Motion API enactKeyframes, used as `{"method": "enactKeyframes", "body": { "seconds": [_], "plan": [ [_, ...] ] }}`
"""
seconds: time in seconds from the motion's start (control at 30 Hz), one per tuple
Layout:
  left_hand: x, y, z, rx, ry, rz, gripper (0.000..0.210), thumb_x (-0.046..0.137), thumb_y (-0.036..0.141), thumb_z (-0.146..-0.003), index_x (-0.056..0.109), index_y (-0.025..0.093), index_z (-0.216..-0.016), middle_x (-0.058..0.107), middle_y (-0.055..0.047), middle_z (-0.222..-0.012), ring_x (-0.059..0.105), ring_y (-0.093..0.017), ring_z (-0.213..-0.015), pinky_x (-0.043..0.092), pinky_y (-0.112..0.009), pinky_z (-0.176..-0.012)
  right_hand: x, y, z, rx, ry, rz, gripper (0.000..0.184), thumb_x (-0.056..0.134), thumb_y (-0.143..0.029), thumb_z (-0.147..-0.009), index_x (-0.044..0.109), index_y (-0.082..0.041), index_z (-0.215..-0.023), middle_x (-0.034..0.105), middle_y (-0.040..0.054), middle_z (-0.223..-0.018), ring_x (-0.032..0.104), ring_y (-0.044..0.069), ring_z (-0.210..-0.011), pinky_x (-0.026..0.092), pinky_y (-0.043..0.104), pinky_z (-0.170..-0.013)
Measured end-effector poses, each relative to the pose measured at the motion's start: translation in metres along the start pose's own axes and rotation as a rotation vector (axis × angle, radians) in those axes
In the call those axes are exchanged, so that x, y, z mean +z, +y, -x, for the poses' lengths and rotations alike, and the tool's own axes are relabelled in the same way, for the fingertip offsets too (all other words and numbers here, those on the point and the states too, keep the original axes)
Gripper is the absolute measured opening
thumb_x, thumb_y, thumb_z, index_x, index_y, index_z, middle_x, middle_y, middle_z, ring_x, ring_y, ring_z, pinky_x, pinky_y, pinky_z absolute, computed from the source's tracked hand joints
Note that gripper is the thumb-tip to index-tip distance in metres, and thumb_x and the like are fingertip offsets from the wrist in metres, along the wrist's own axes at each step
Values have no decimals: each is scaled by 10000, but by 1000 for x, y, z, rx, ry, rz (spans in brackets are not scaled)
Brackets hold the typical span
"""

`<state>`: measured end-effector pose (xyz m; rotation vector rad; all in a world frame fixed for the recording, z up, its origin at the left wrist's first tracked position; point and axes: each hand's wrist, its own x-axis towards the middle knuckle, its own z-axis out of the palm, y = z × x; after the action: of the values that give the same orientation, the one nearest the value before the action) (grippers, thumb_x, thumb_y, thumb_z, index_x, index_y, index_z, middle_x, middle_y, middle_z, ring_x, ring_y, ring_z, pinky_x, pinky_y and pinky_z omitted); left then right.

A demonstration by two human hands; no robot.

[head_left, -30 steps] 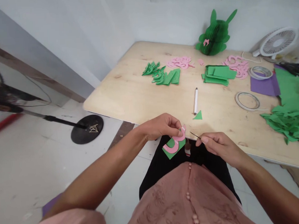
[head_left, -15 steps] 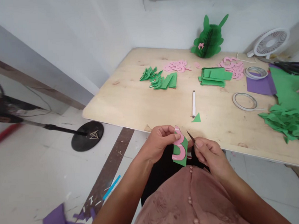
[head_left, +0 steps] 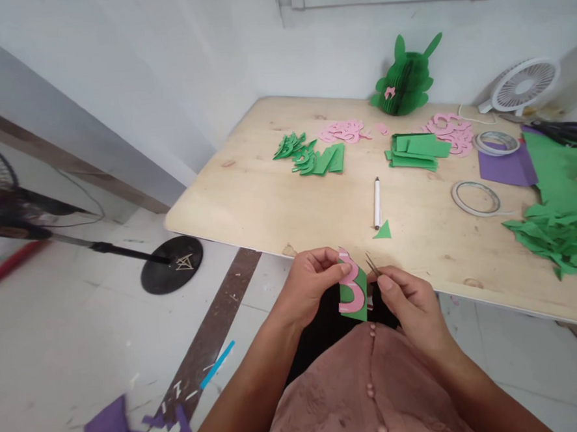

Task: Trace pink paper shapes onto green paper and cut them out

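Just over the table's near edge, my left hand point(head_left: 316, 279) pinches a pink paper numeral 3 point(head_left: 356, 296) by its upper part. Behind the numeral lies a piece of green paper point(head_left: 361, 314), held together with it. My right hand point(head_left: 408, 300), to the right, is closed around small scissors point(head_left: 372, 264). Their narrow blades point up and left, slightly parted and clear of the paper; fingers hide the handles. Past my hands, a small green paper triangle point(head_left: 383, 230) lies beside a white pen point(head_left: 377, 204).
On the wooden table point(head_left: 248, 199) are green cut-outs point(head_left: 304, 156), pink cut-outs point(head_left: 344, 131), stacked green strips point(head_left: 419, 150), tape rolls point(head_left: 476, 198) and green scraps point(head_left: 558, 235). A green paper figure point(head_left: 402, 82) and a small white fan point(head_left: 525, 84) stand behind. Left is a floor fan's base point(head_left: 171, 265).
The scissor blades show parted now, where they looked together before. My left hand still grips the numeral and green paper. The whole view has shifted slightly.
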<state>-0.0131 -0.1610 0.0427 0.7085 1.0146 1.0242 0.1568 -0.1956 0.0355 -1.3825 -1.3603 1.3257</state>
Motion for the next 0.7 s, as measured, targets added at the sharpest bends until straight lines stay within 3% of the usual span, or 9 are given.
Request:
{"method": "enactKeyframes", "body": {
  "seconds": [0.1, 0.27, 0.53, 0.7],
  "plan": [
    [0, 0, 0, 26, 0, -8, 181, 799, 234, -610, 643, 142, -611, 644, -1, -656, 563, -87, -606, 451, -203, -617, -2, -4, 5, -77, -13, 51, 322, 507, -464, -894, 680, -193, -879, 600, 17, -699, 526, 162, -642, 411, 267, -594],
    [-1, -1, 0, 53, 3, 6, 180, 791, 252, -616, 643, 150, -630, 648, 2, -654, 569, -92, -601, 464, -211, -618, 0, -5, 5, -58, -130, 108, 344, 461, -452, -916, 649, -184, -813, 585, 23, -673, 576, 211, -762, 443, 303, -710],
    [0, -2, 0, 85, 17, 22, 191, 789, 238, -606, 618, 152, -600, 635, 12, -638, 569, -91, -595, 464, -207, -608, 0, -4, 2, -44, -126, 165, 385, 432, -473, -920, 654, -180, -808, 569, 20, -634, 578, 214, -752, 436, 292, -661],
    [-1, -3, 1, 84, -14, 22, 161, 764, 213, -646, 622, 148, -611, 643, 5, -661, 570, -86, -618, 458, -195, -617, 2, -4, 2, -59, -123, 163, 381, 434, -471, -923, 648, -177, -811, 607, 29, -718, 555, 185, -701, 415, 283, -644]
  ]
}}
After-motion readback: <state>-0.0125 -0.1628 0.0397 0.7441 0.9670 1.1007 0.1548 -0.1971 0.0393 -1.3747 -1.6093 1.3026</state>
